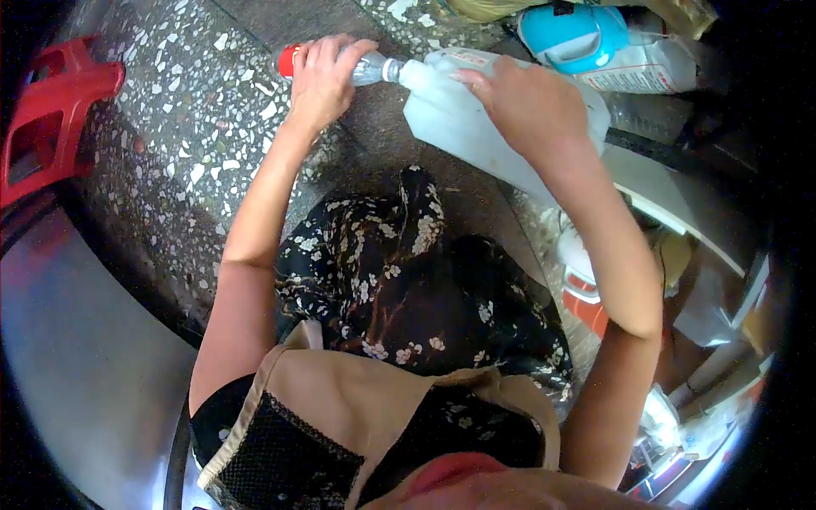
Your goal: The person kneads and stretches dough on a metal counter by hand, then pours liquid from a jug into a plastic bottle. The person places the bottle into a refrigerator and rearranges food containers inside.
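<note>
A clear plastic bottle [371, 70] with a red label lies nearly sideways at the top centre, and my left hand [325, 76] is wrapped round its body. The bottle's neck meets the mouth of a large whitish translucent jug [459, 119], which is tilted on its side. My right hand [535, 106] grips the jug near its top, with the palm hiding the handle area. Whether liquid passes between the two mouths cannot be made out.
A red plastic stool [59, 106] stands at the far left, above a grey metal surface [93, 357]. A blue-and-white container [586, 47] lies at the top right. Shelving [671, 200] with bags and an orange-red item [584, 311] lines the right side. The floor [191, 127] is speckled.
</note>
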Demonstrator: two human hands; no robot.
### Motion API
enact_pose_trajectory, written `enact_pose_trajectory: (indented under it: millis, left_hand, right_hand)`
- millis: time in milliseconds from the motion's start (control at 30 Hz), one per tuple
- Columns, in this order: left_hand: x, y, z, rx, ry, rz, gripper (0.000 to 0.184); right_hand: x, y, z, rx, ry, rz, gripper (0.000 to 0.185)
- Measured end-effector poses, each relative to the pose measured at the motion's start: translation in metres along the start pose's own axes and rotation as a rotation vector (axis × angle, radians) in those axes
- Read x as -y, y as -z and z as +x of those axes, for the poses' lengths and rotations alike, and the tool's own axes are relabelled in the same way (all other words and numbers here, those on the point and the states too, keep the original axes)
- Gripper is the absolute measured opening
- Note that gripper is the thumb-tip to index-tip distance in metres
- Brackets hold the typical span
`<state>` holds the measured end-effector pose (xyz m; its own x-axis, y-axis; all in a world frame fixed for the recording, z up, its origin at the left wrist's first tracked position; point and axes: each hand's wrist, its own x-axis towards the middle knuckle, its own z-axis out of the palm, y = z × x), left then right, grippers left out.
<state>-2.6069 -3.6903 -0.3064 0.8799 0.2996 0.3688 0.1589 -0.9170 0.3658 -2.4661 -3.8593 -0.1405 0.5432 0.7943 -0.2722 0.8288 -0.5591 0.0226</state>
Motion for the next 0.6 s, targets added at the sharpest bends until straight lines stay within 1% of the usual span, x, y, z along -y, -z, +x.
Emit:
enact_pose_trajectory:
  millis: [133, 200, 500, 533, 600]
  left_hand:
    - [0.009, -0.005, -0.004, 0.016, 0.02, -0.013, 0.066]
    - [0.014, -0.005, -0.005, 0.063, 0.022, -0.046, 0.072]
    - [0.029, -0.008, -0.011, 0.101, 0.018, -0.044, 0.073]
    - [0.031, -0.008, -0.012, 0.102, 0.024, -0.044, 0.073]
    - [0.035, -0.009, -0.014, 0.088, -0.014, -0.036, 0.066]
  right_hand:
    - [0.008, -0.002, 0.004, -0.035, 0.057, 0.017, 0.053]
    - [0.01, -0.007, 0.007, -0.065, 0.079, 0.0, 0.052]
    - [0.025, -0.017, 0.015, -0.167, 0.16, -0.08, 0.048]
    - [0.027, -0.018, 0.016, -0.171, 0.17, -0.086, 0.048]
    - [0.031, -0.022, 0.017, -0.175, 0.184, -0.101, 0.047]
